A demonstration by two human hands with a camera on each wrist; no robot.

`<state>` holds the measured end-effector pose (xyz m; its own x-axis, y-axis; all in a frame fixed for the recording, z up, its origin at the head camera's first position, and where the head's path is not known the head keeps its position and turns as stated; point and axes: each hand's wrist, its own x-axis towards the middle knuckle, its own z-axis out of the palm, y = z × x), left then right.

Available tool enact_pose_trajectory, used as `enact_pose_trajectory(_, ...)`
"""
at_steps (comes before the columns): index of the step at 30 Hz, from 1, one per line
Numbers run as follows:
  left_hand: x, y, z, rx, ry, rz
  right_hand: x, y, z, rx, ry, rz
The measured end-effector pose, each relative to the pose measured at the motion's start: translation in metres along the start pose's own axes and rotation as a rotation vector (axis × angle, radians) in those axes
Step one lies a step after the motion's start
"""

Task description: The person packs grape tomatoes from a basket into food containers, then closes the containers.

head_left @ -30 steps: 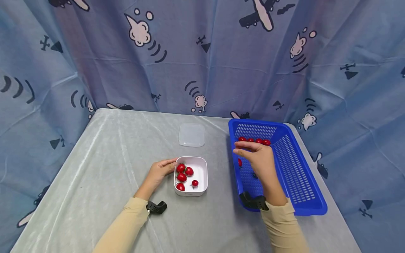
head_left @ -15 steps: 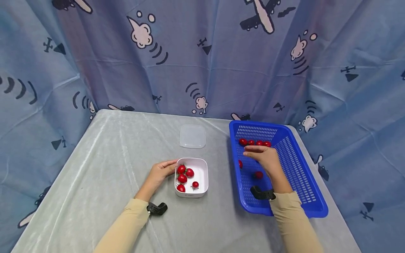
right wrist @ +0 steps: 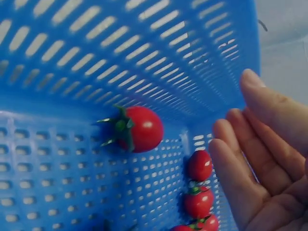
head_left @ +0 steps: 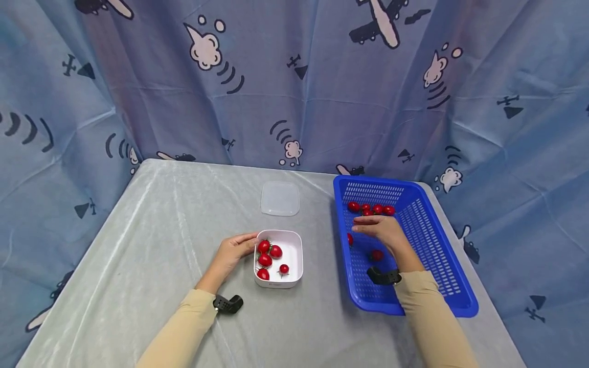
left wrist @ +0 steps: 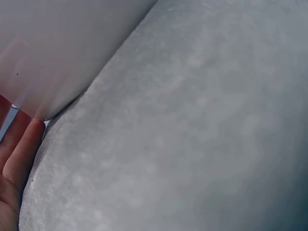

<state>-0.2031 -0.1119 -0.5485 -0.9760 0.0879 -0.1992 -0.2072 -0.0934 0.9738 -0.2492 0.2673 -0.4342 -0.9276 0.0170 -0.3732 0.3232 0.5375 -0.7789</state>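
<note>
My left hand (head_left: 234, 251) holds the left wall of a white square box (head_left: 293, 255), thumb at the rim. In the left wrist view, fingers (left wrist: 23, 154) lie along the box's outer wall (left wrist: 72, 43). Several cherry tomatoes (head_left: 264, 260) lie inside, mostly along the left side. Over the blue basket (head_left: 453, 286), my right hand (head_left: 385, 232) hovers with relaxed fingers. The right wrist view shows the thumb apart from the fingers and nothing held. One cherry tomato (right wrist: 144, 129) lies near the basket's side wall; others (right wrist: 198, 202) sit at its far end, beside the hand.
A clear square lid (head_left: 279, 198) lies flat behind the box. Grey-white cloth covers the table (head_left: 138, 255). A patterned blue curtain (head_left: 257, 66) hangs behind it. The basket stands near the table's right edge, its raised walls around the tomatoes.
My right hand has shifted right over the basket, then slightly nearer, uncovering a tomato near the basket's middle and others at the back. Left hand and box keep their places.
</note>
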Motion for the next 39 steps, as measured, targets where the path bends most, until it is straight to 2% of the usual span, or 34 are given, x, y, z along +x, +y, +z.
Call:
enact_pose_trajectory(5, 0.000, 0.001, 0.000, 0.000, -0.008, -0.004, 0.007, 0.009, -0.002, -0.032, -0.036, 0.026)
enact_pose_trajectory(13, 0.000, 0.000, -0.001, -0.012, -0.004, -0.010, 0.016, 0.019, -0.002, -0.015, -0.102, 0.042)
enact_pose_trajectory(20, 0.001, 0.000, 0.000, -0.020, -0.004, -0.002, 0.022, 0.025, 0.004, -0.029, -0.129, -0.005)
enact_pose_trajectory(27, 0.000, 0.000, -0.001, -0.023, -0.004, 0.011, 0.025, 0.027, 0.011, -0.026, -0.111, -0.003)
enact_pose_trajectory(35, 0.000, -0.001, -0.002, -0.013, -0.003, 0.008, 0.023, 0.029, 0.017, -0.015, -0.144, 0.013)
enact_pose_trajectory(39, 0.000, -0.001, 0.000, -0.028, -0.004, 0.005, 0.017, 0.019, 0.003, -0.045, -0.067, -0.007)
